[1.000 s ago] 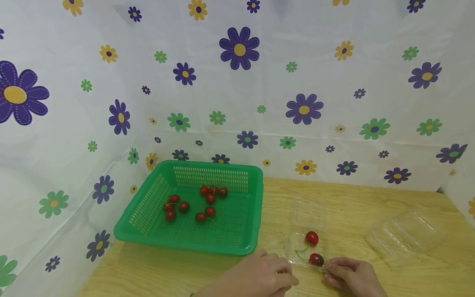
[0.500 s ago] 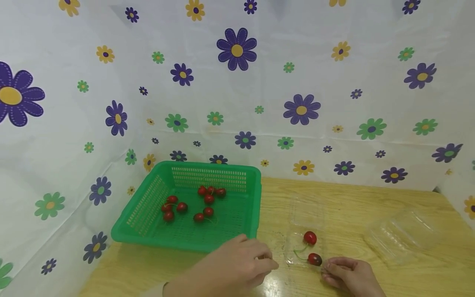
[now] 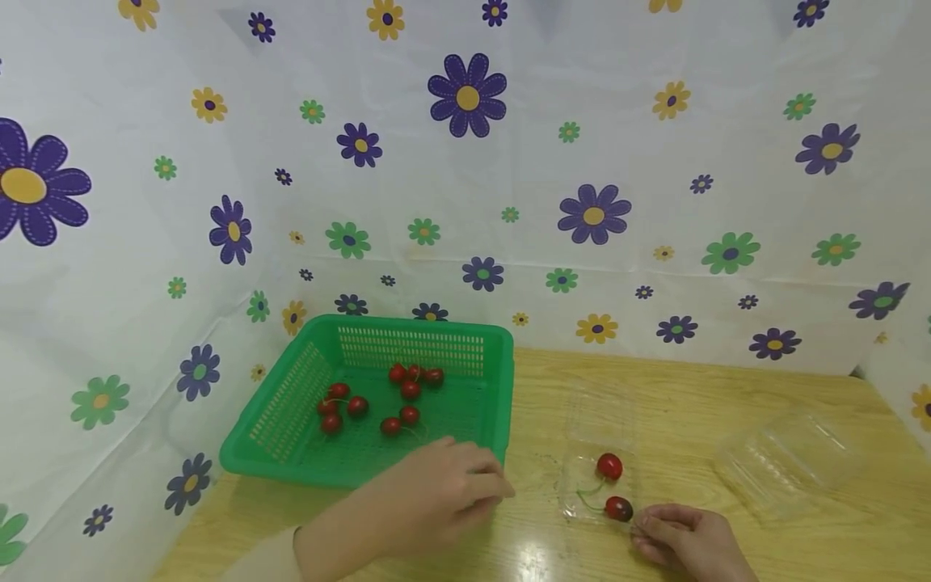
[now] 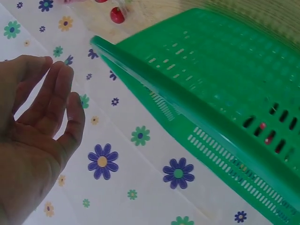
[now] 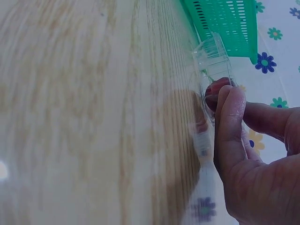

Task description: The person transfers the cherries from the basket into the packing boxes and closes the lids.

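My left hand point(image 3: 440, 489) hovers at the near right corner of the green basket point(image 3: 504, 388), in front of its rim. In the left wrist view its fingers point(image 4: 56, 93) bend loosely with nothing between them. Inside the basket lie several red cherries point(image 3: 357, 406) in clusters with green stems. To the right, a clear plastic clamshell box point(image 3: 598, 412) lies opened flat on the table. Its near half carries two cherries point(image 3: 609, 466) on joined stems, the nearer one partly dark. My right hand point(image 3: 687, 537) pinches the box's near right corner between thumb and fingers.
Another clear plastic container point(image 3: 793, 461) stands on the wooden table point(image 3: 684, 404) at the right. A white sheet point(image 3: 524, 170) with printed flowers hangs behind the table and along its left side.
My left hand has moved left, away from the clamshell box and to the basket's near right corner. My right hand keeps its pinch on the box; the cherries have not moved.
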The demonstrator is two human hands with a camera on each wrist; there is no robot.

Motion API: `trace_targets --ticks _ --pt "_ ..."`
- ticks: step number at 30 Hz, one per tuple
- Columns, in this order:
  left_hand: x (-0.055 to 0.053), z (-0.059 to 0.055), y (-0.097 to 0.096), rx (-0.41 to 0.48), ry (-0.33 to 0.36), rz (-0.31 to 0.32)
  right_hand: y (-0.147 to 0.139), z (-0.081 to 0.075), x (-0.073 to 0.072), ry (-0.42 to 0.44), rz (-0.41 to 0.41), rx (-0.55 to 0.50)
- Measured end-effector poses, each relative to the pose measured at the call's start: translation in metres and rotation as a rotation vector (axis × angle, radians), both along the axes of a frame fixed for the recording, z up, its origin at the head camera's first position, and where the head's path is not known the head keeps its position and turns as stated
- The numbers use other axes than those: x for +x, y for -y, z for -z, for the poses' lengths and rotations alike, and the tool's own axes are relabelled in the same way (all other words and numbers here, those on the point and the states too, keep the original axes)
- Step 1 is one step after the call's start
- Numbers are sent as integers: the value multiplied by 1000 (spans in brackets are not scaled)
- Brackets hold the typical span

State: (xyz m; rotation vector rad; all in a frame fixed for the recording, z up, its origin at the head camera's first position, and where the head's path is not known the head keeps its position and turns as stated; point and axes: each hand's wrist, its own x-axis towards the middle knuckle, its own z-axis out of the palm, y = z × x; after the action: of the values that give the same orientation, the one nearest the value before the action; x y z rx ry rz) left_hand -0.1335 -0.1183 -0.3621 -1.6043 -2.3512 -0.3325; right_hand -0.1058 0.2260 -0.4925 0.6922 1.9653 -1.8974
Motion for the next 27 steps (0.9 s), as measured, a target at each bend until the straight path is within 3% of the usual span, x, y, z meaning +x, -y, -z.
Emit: trace_targets --ticks 7,14,20,27 --pt "-17 0 9 21 165 -62 0 -1 0 -1 12 -30" --pt "-37 -8 19 10 363 -188 1 -1 0 0 21 -22" --pt "-58 -13 38 18 425 -324 4 2 -2 24 67 -2" --pt "-86 -9 65 53 406 -429 5 4 -3 30 75 -12"
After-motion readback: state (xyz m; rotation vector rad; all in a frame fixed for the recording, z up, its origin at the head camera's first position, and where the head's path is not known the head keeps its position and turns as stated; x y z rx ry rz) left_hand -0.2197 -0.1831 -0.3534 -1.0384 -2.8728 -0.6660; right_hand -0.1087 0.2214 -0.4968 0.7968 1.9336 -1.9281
